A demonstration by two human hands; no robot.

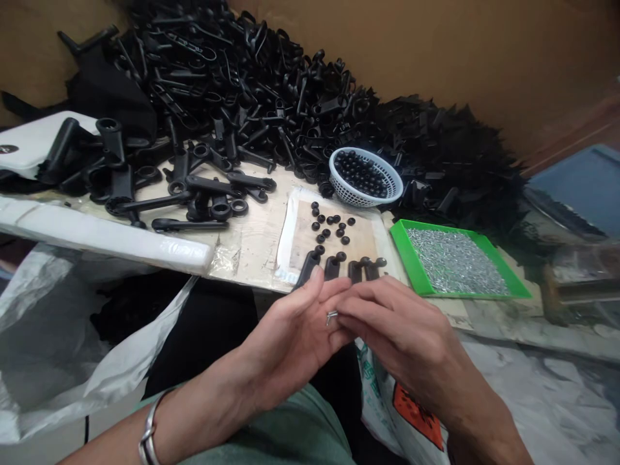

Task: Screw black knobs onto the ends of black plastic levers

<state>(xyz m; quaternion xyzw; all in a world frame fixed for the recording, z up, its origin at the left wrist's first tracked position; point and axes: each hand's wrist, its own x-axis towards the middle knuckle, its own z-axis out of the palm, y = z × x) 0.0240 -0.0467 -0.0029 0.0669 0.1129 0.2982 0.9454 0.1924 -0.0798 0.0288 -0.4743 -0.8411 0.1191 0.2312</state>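
Note:
My left hand [295, 332] lies palm up, its fingers stretched out flat. Over that palm, my right hand [402, 323] pinches a few small silvery screws [332, 316]; whether they also rest on the left palm I cannot tell. Just beyond my fingers, several black plastic handles [310, 266] stick out over the table edge in a row, each with a round black knob [341, 256] at its far end. Loose black knobs [327, 233] are scattered behind them on a pale, white-edged board [290, 239]. My hands hide the near ends of the handles.
A green tray [411, 265] of small silvery screws stands at the right. Behind the board is a light blue basket [358, 197] of black knobs. Black crank-like parts [194, 187] lie at left, before a large heap [232, 84]. A white bag [53, 336] hangs open at lower left.

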